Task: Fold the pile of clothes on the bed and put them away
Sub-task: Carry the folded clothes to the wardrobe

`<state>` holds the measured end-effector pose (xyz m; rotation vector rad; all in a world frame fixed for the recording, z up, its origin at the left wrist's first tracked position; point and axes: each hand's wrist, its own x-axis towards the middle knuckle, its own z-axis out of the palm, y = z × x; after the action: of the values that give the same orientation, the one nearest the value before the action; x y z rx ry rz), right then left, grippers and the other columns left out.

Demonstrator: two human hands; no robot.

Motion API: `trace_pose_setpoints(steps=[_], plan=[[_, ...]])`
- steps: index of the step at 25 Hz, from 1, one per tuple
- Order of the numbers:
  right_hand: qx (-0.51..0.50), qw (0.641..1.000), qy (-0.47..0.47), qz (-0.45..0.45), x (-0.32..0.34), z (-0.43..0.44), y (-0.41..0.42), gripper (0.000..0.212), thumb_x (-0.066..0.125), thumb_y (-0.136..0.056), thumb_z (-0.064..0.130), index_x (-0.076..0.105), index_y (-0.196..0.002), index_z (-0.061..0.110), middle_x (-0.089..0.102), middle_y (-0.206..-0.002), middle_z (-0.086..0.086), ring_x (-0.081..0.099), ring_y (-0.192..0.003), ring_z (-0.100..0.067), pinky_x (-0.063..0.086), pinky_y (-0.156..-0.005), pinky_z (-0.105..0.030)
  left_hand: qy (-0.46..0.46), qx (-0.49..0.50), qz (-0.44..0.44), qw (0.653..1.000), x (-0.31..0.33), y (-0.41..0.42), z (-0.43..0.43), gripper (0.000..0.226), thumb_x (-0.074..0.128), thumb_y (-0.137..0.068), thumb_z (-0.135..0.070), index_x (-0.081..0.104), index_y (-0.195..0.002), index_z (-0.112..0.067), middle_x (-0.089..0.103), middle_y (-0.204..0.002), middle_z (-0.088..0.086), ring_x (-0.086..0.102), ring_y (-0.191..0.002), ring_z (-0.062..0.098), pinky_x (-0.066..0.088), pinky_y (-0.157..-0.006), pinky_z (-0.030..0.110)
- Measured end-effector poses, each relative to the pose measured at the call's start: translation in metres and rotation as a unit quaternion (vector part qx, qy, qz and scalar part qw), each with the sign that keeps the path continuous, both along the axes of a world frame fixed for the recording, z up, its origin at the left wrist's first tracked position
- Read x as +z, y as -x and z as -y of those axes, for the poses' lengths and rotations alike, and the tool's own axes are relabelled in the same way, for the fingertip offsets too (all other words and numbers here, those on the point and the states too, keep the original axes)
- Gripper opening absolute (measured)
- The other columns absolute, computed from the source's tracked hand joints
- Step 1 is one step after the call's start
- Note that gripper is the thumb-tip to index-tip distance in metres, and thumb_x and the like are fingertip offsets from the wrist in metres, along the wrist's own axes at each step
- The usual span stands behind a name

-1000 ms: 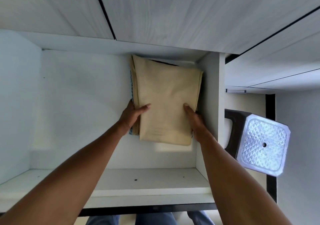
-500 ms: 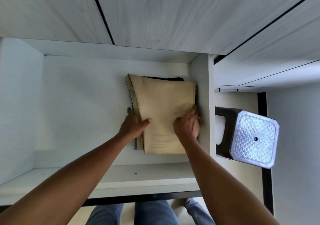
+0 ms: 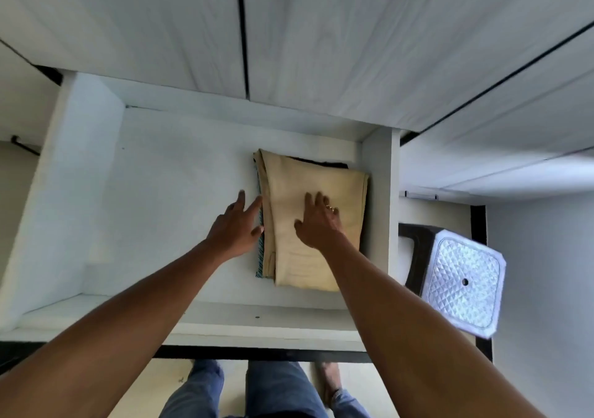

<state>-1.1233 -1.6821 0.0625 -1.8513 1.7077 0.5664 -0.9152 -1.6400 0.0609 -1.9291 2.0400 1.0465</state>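
White wardrobe shelf [image 3: 160, 224] carries the load at its right end. On the near left, the left hand [image 3: 233, 228] is released: fingers straight, grasping nothing, fingertips touching the left edge of the stack of folded clothes [image 3: 305, 266]. One second earlier both hands gripped that stack by its sides; it now lies flat on the shelf, close against the right partition [image 3: 379, 208]. The right hand [image 3: 318, 224] is also released, palm and straight fingers pressing on the top beige garment. Judgement: this stack is put away; only squaring and withdrawal remain. A stool [image 3: 463, 286] stands outside, right.
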Motion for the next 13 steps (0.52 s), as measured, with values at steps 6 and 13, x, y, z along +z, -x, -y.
trace_pose_setpoints(steps=[6,13], plan=[[0.186,0.979,0.041,0.072,0.063,-0.019,-0.148,0.071,0.052,-0.102,0.039,0.021,-0.160,0.011,0.009,-0.171,-0.018,0.010,-0.159,-0.033,0.018,-0.126,-0.051,0.127,0.088,0.060,0.986,0.059,-0.110,-0.059,0.079,0.055,-0.102,-0.039,0.012,-0.165,-0.020,0.004,-0.170,0.023,0.021,-0.155,0.038,0.035,-0.117,0.049],[0.385,0.905,0.089,0.158,0.130,-0.150,-0.398,0.072,0.054,-0.102,0.036,0.021,-0.161,0.010,0.005,-0.172,-0.018,0.003,-0.160,-0.031,0.010,-0.129,-0.050,0.173,0.327,0.150,0.917,0.123,-0.306,-0.244,0.081,0.062,-0.095,-0.034,0.023,-0.162,-0.010,0.018,-0.167,0.026,0.027,-0.152,0.040,0.033,-0.118,0.051]])
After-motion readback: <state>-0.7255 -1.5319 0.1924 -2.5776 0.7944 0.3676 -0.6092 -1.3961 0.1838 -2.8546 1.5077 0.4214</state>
